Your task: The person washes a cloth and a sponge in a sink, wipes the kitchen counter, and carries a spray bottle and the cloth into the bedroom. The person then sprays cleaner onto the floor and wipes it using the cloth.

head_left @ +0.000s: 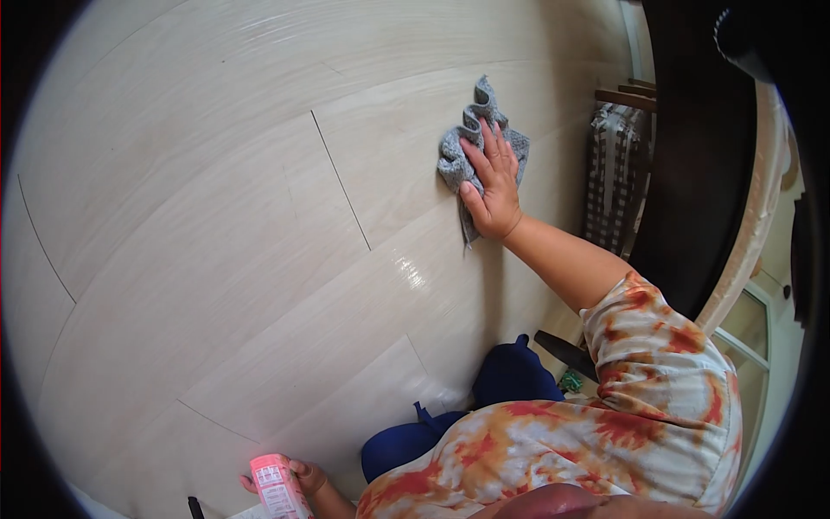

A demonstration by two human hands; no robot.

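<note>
My right hand (pixel 494 192) lies palm down on a grey cloth (pixel 454 158), fingers stretched forward and thumb out to the side. The cloth is bunched into folds ahead of the fingers and pressed flat against the pale wood-look floor (pixel 259 251). Low at the left, my left hand (pixel 309 477) is wrapped round a pink container (pixel 278 489) with a white printed label. Its lower end is cut off by the frame edge. A tie-dyed orange and white sleeve (pixel 644 337) covers my right upper arm.
Dark blue fabric shapes (pixel 510 376) lie beside my body. To the right stand a dark furniture panel (pixel 700 164) and a grey-and-white checked fabric item (pixel 612 173) under wooden bars. A small green object (pixel 570 381) and a black stick-like thing (pixel 195 507) also show.
</note>
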